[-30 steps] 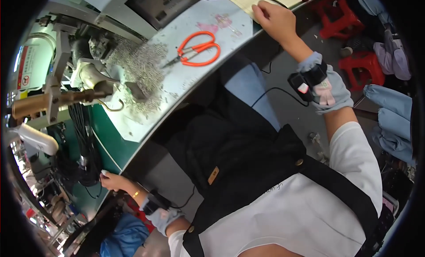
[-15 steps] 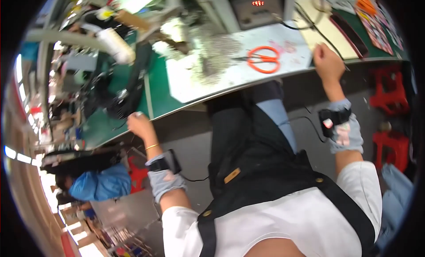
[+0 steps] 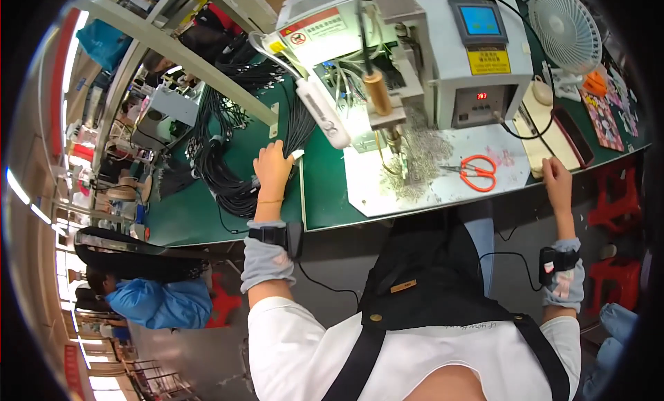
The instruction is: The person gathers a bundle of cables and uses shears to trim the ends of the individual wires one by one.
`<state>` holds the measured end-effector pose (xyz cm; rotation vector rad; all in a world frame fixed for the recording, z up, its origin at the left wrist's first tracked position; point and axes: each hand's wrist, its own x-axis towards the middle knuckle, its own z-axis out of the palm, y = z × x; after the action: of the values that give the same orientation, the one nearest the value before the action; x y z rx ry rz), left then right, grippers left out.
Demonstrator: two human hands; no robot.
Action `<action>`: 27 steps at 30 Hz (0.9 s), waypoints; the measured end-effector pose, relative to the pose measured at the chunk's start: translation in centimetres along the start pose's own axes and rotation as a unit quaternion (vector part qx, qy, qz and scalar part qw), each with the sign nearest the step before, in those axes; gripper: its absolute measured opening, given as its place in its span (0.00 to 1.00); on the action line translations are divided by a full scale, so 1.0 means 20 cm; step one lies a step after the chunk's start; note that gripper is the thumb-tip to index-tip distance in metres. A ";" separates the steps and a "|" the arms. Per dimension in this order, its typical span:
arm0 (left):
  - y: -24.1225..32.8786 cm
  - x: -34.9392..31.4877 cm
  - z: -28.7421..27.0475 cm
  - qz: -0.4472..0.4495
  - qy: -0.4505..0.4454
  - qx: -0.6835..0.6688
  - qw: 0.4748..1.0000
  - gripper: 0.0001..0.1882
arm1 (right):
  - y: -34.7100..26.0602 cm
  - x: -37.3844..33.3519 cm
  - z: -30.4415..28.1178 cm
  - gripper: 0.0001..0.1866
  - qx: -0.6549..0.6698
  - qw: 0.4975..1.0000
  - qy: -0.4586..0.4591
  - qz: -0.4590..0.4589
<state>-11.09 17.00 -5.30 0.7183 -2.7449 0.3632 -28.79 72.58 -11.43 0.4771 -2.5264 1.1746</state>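
Note:
My left hand (image 3: 272,169) is over the green table beside a thick bundle of black cables (image 3: 225,183). Its thumb stands apart from the fingers, with something small and white (image 3: 297,154) at the thumb tip; the fingertips are hidden below the hand. At the table's front edge on the right, my right hand (image 3: 557,180) is closed, fingers curled in, by the corner of a pale notebook (image 3: 536,142). Whatever it may hold is hidden. Orange-handled scissors (image 3: 478,173) lie on a white sheet (image 3: 366,193) next to a heap of small metal pieces (image 3: 425,155).
A bench machine (image 3: 477,90) with a blue screen stands behind the sheet, its metal head (image 3: 394,135) over the pieces. A white fan (image 3: 566,28) and a dark red phone-like case (image 3: 574,138) are at right. A person in blue (image 3: 162,301) sits at left; red stools (image 3: 612,283) stand right.
My left hand has moved forward and right, from the table's edge to beside the cables. My right hand has come back from the notebook toward the edge. The view has shifted, showing more of the machine.

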 end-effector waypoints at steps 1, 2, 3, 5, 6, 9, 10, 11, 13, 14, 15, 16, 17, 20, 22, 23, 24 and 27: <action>-0.03 -0.04 -0.02 -0.004 0.002 -0.003 1.000 0.18 | -0.04 0.01 -0.04 0.13 0.011 1.000 -0.001 0.018; -0.04 -0.06 -0.05 -0.020 0.069 -0.058 0.996 0.17 | -0.09 0.03 -0.10 0.13 0.018 0.999 -0.001 0.036; -0.03 -0.08 -0.09 -0.036 0.136 -0.110 0.984 0.16 | -0.12 0.06 -0.14 0.12 0.027 0.998 0.000 0.053; 0.01 -0.19 -0.25 -0.071 0.139 -0.196 0.968 0.15 | -0.22 0.11 -0.18 0.12 0.052 0.997 0.025 0.046; 0.05 -0.25 -0.28 -0.100 0.134 -0.276 0.947 0.14 | -0.29 0.11 -0.19 0.12 0.080 0.995 0.047 0.047; 0.19 -0.42 -0.22 -0.038 0.085 -0.172 0.981 0.14 | -0.49 0.05 -0.15 0.12 0.126 0.990 0.060 0.033; 0.26 -0.45 -0.21 -0.041 0.045 -0.111 0.992 0.14 | -0.57 0.01 -0.12 0.12 0.146 0.988 0.051 0.024; 0.32 -0.47 -0.19 -0.044 0.006 -0.048 0.998 0.13 | -0.65 -0.03 -0.09 0.12 0.167 0.985 0.042 0.015; 0.37 -0.45 -0.11 -0.027 0.020 -0.044 0.998 0.13 | -0.79 -0.15 0.01 0.11 0.232 0.972 -0.038 -0.008; 0.37 -0.43 -0.07 -0.010 0.036 -0.037 0.999 0.13 | -0.86 -0.21 0.07 0.10 0.252 0.960 -0.116 -0.026; 0.37 -0.42 -0.03 0.010 0.050 -0.033 0.998 0.13 | -0.93 -0.26 0.12 0.09 0.267 0.944 -0.190 -0.041; 0.36 -0.42 -0.03 0.015 0.052 -0.038 0.998 0.13 | -1.01 -0.30 0.17 0.09 0.288 0.918 -0.274 -0.017; 0.31 -0.44 -0.04 0.016 0.082 -0.118 0.989 0.13 | -1.09 -0.33 0.24 0.08 0.311 0.880 -0.360 0.004; 0.17 -0.44 -0.06 0.026 0.147 -0.277 0.949 0.13 | -1.26 -0.36 0.50 0.07 0.259 0.823 -0.491 -0.121; 0.11 -0.43 -0.14 -0.224 0.157 -0.741 0.613 0.15 | -1.36 -0.39 0.68 0.06 0.238 0.837 -0.460 -0.177; 0.07 -0.44 -0.14 -0.220 0.156 -0.741 0.615 0.15 | -1.41 -0.41 0.77 0.05 0.220 0.855 -0.422 -0.205; 0.03 -0.46 -0.13 -0.199 0.161 -0.714 0.651 0.14 | -1.46 -0.41 0.88 0.04 0.239 0.868 -0.354 -0.254; -0.06 -0.50 -0.09 -0.166 0.168 -0.651 0.722 0.15 | -1.61 -0.42 1.09 0.07 0.245 0.879 -0.228 -0.340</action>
<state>-1.68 20.93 -6.65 0.5580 -1.7435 -1.2620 -10.76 37.43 -6.68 1.7778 -2.0113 1.4909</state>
